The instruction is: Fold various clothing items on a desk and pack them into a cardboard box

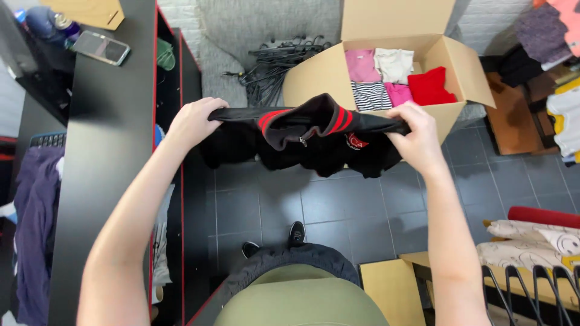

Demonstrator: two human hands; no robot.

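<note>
The fingers of the left hand [194,122] curl tight over one end of a folded black fleece jacket with red stripes at its collar [308,136]; the right hand [417,140] pinches the other end, thumb on top. Both forearms reach forward, wrists level, holding the jacket in the air above the dark tiled floor [338,205]. Its long axis runs left to right between the hands, collar and zip upward at the middle, body hanging below. Just beyond it stands an open brown cardboard box [314,75], flaps out, holding folded tops: pink, cream, black-and-white striped, magenta and red. A pile of black hangers [275,60] lies beside the box
</note>
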